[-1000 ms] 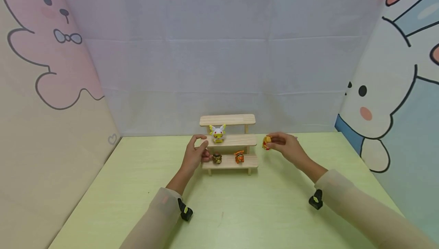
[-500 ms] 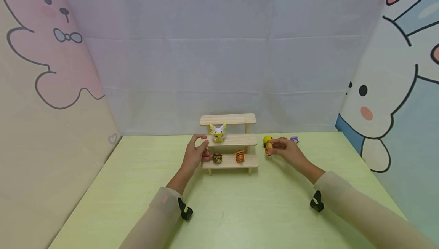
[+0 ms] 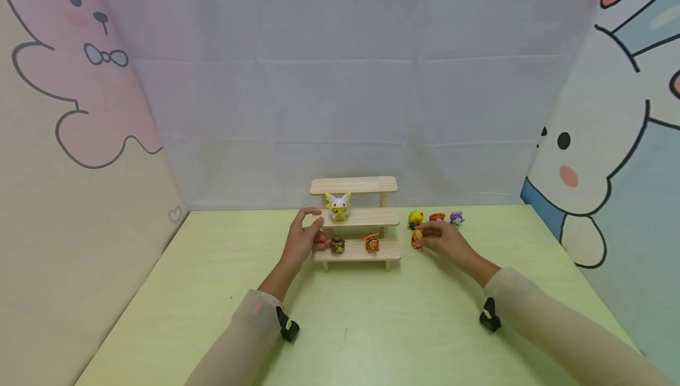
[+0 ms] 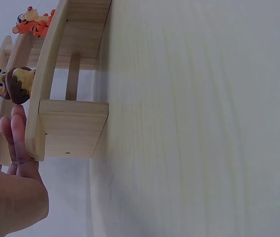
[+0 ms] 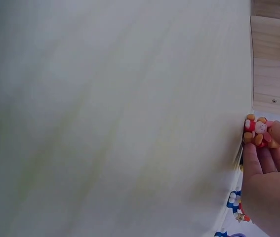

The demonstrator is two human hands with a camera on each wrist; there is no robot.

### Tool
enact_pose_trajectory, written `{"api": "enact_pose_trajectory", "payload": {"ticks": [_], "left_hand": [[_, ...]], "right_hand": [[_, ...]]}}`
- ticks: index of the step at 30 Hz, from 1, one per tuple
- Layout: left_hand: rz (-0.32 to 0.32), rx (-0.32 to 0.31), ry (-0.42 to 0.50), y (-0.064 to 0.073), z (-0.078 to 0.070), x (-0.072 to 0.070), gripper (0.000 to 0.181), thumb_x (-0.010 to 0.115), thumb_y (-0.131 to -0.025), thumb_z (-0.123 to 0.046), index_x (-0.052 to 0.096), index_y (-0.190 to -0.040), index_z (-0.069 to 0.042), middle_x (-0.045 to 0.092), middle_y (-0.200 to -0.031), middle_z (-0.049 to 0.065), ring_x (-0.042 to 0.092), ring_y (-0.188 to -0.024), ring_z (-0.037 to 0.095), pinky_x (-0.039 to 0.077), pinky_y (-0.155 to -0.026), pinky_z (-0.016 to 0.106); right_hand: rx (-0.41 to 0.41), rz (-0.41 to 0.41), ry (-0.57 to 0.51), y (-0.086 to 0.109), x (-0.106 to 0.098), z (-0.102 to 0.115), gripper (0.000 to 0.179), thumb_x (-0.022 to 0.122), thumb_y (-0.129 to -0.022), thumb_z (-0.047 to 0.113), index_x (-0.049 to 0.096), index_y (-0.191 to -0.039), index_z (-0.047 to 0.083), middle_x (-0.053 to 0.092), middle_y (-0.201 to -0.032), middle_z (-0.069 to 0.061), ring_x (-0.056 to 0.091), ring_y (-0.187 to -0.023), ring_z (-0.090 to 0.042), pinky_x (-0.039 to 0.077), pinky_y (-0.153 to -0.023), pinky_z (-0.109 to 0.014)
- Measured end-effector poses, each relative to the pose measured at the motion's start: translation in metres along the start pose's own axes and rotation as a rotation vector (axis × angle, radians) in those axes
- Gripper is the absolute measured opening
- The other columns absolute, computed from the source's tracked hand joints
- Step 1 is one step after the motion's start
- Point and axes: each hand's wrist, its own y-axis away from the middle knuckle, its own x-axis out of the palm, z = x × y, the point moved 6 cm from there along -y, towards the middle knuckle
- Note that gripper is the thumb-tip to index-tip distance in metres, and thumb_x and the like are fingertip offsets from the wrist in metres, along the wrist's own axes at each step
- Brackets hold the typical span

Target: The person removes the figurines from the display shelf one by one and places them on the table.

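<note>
My right hand (image 3: 448, 241) pinches a small yellow-and-red figurine (image 3: 417, 239) between thumb and fingers, right of the wooden tiered shelf (image 3: 361, 218). In the right wrist view, this figurine (image 5: 259, 129) shows a pink face and orange feet close at the tabletop. My left hand (image 3: 301, 238) holds the shelf's left end, its thumb and index finger at the middle tier and other fingers by the bottom one. An owl figurine (image 4: 20, 85) stands beside those fingertips, with a tiger figurine (image 3: 372, 242) farther right on the same tier. A white-hooded yellow figurine (image 3: 338, 206) stands on the middle tier.
Behind my right hand stand a yellow figurine (image 3: 415, 219), an orange one (image 3: 437, 217) and a purple-topped one (image 3: 456, 218). The pale green table (image 3: 345, 327) meets a white back cloth (image 3: 340, 102), with cartoon-printed panels on both sides.
My right hand has brought the yellow-and-red figurine down and toward me. The figurines behind it have come into view. My left hand stays at the shelf.
</note>
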Motion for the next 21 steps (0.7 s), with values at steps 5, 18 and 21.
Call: {"api": "enact_pose_trajectory", "payload": {"ticks": [5, 18, 21], "left_hand": [[-0.004, -0.007, 0.007, 0.0006, -0.0005, 0.0004, 0.027, 0.06, -0.107, -0.021, 0.054, -0.133, -0.014, 0.063, -0.061, 0.004, 0.066, -0.054, 0.015, 0.06, -0.053, 0.027], [-0.01, -0.019, 0.026, 0.0013, 0.0046, -0.0007, 0.027, 0.06, -0.107, -0.02, 0.054, -0.132, -0.013, 0.063, -0.06, 0.004, 0.066, -0.055, 0.016, 0.061, -0.054, 0.028], [-0.013, -0.02, 0.029, 0.0009, 0.0067, -0.0009, 0.026, 0.059, -0.107, -0.019, 0.054, -0.132, -0.013, 0.063, -0.06, 0.003, 0.066, -0.054, 0.015, 0.06, -0.054, 0.028]], "right_hand": [[0.004, 0.009, -0.018, 0.003, 0.0021, 0.0021, 0.038, 0.071, -0.098, 0.006, 0.061, -0.131, -0.01, 0.068, -0.123, -0.026, 0.07, -0.108, -0.029, 0.06, -0.084, -0.028], [0.012, 0.044, -0.02, 0.0037, 0.0006, 0.0017, 0.043, 0.072, -0.098, 0.01, 0.059, -0.134, -0.009, 0.067, -0.127, -0.025, 0.069, -0.11, -0.028, 0.059, -0.087, -0.029], [0.0, 0.063, -0.041, 0.0044, -0.0019, 0.0046, 0.043, 0.07, -0.099, 0.008, 0.057, -0.135, -0.01, 0.064, -0.132, -0.028, 0.067, -0.116, -0.035, 0.059, -0.09, -0.03]]}}
